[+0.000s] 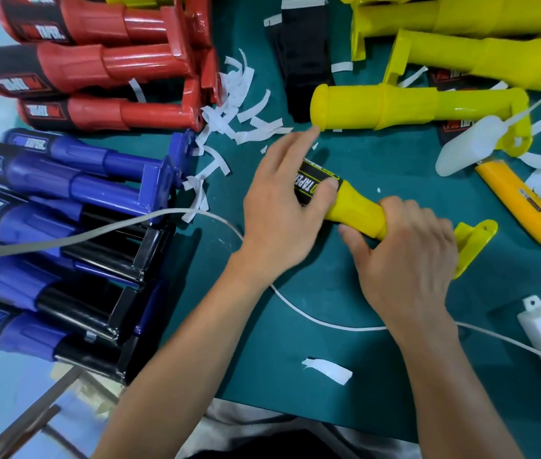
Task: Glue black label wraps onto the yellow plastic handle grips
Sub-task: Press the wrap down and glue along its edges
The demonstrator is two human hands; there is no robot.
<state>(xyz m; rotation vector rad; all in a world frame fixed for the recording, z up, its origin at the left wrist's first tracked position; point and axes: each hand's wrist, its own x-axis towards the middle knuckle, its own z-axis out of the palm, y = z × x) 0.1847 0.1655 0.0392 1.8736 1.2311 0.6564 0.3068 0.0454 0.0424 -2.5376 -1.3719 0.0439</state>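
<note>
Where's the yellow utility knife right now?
Head view, far right on the green mat: the utility knife lies just below the white bottle, right of the held yellow handle grip.

Yellow handle grip (358,210) lies mid-worktop (328,293). Left hand (282,207) clasps its end, thumb pressing black label wrap (312,183). Right hand (405,256) grips shaft. Red handles (103,61) at far left corner, blue handles (47,180) along left edge, bare yellow handles (428,104) far right. White paper strips (246,114) between. White cable (312,318) passes under forearms.
</note>
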